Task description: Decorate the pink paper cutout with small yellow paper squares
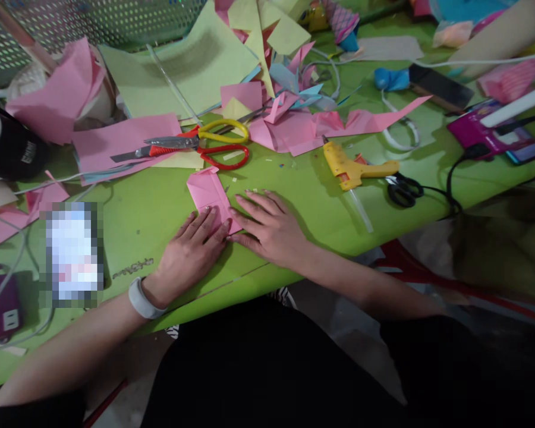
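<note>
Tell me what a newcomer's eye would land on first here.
Probably the red-and-yellow scissors, lying on pink paper just beyond the hands. Next, the yellow glue gun on the green table, right of the right hand. Then the small folded pink piece under the left hand.

We see a bright green desk (127, 226) with a smooth covering and a rounded near edge. A grey perforated panel (138, 24) rises along its far left side. Beyond the near edge, to the right, we make out red furniture (395, 261) above a dim grey floor (354, 345). Pale light glows softly on the desk.
</note>
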A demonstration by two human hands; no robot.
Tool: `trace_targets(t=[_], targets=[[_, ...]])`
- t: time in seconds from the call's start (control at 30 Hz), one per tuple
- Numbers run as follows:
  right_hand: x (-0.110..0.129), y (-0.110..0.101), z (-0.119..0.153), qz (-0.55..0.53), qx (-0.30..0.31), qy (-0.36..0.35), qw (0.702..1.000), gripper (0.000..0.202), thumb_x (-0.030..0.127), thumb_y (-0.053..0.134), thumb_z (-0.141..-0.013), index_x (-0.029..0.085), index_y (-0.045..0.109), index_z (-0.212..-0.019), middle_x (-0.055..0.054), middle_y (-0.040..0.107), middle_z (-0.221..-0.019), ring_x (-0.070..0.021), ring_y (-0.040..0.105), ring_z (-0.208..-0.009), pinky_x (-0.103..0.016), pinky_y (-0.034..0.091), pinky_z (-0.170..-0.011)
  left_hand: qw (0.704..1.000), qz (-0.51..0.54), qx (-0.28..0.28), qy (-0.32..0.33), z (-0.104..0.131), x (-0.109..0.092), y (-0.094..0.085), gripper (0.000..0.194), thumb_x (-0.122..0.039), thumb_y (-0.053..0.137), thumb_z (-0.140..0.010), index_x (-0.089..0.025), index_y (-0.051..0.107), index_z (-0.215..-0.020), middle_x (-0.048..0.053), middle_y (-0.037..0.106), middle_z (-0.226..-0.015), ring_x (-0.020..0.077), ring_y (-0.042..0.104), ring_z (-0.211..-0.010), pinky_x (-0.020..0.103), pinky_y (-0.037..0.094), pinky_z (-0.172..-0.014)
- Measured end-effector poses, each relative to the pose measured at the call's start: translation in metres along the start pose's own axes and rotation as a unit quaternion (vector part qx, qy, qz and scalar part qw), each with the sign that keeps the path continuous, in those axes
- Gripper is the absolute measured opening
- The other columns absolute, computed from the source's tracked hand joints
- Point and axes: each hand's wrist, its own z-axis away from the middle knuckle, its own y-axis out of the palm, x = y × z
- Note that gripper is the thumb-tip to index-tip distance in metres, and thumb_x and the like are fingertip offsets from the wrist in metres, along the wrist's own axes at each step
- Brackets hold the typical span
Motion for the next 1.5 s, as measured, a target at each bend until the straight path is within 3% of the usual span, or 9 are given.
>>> trace_targets(t=[0.17,0.37,0.8,1.0,1.23,1.5], targets=[[0.0000,-0.0002,0.0002,0.005,-0.004,-0.006,1.000,0.045,0.049,0.053,-0.097,0.020,0.067,-0.129,-0.011,0.058,-0.144,-0.0285,0.049,-0.138,-0.051,0.037,-0.117,1.000,-0.016,-0.007,0.023,-0.0022,-0.0002,-0.0019,0.039,-0.016,0.054,-0.096,-0.013,0.057,-0.135,0.017,0.058,-0.142,0.0323,0.053,-0.134,0.057,0.046,-0.112],[0.0001,-0.0004,-0.0007,0.000,-0.003,-0.004,1.000,0.046,0.050,0.053,-0.097,0.021,0.067,-0.130,-0.011,0.057,-0.145,-0.0286,0.049,-0.138,-0.051,0.039,-0.115,0.999,-0.003,0.003,0.043,-0.0028,0.0004,-0.0020,0.038,-0.011,0.054,-0.095,-0.011,0.058,-0.132,0.016,0.063,-0.137,0.0285,0.060,-0.127,0.049,0.049,-0.111],[0.0008,-0.0020,-0.0003,0.018,-0.011,0.001,1.000,0.045,0.051,0.049,-0.099,0.023,0.068,-0.127,-0.008,0.058,-0.144,-0.0267,0.051,-0.136,-0.051,0.037,-0.115,0.998,-0.006,-0.001,0.057,-0.0056,0.0013,-0.0039,0.035,-0.010,0.049,-0.096,-0.006,0.058,-0.129,0.020,0.064,-0.134,0.0296,0.064,-0.123,0.048,0.055,-0.104],[0.0025,-0.0015,-0.0001,0.021,-0.010,0.004,1.000,0.043,0.049,0.051,-0.098,0.022,0.068,-0.128,-0.008,0.057,-0.144,-0.0268,0.051,-0.136,-0.050,0.037,-0.116,0.999,-0.006,0.003,0.047,-0.0072,0.0011,-0.0043,0.031,-0.011,0.049,-0.096,-0.010,0.063,-0.124,0.018,0.064,-0.134,0.0281,0.064,-0.122,0.046,0.054,-0.106],[0.0017,-0.0006,0.0003,0.035,-0.020,-0.008,0.999,0.051,0.055,0.050,-0.097,0.018,0.068,-0.127,-0.011,0.058,-0.143,-0.0282,0.052,-0.135,-0.049,0.037,-0.116,0.998,-0.012,-0.013,0.052,-0.0071,0.0009,-0.0029,0.035,-0.011,0.051,-0.095,-0.007,0.060,-0.128,0.018,0.064,-0.133,0.0289,0.064,-0.122,0.045,0.056,-0.103],[-0.0003,0.0015,-0.0005,0.038,-0.032,-0.012,0.999,0.044,0.049,0.051,-0.099,0.019,0.069,-0.127,-0.011,0.060,-0.141,-0.0271,0.053,-0.133,-0.050,0.040,-0.113,0.996,-0.032,-0.009,0.079,-0.0081,0.0037,-0.0037,0.032,-0.012,0.050,-0.096,-0.006,0.062,-0.125,0.015,0.063,-0.137,0.0282,0.062,-0.124,0.045,0.055,-0.104]])
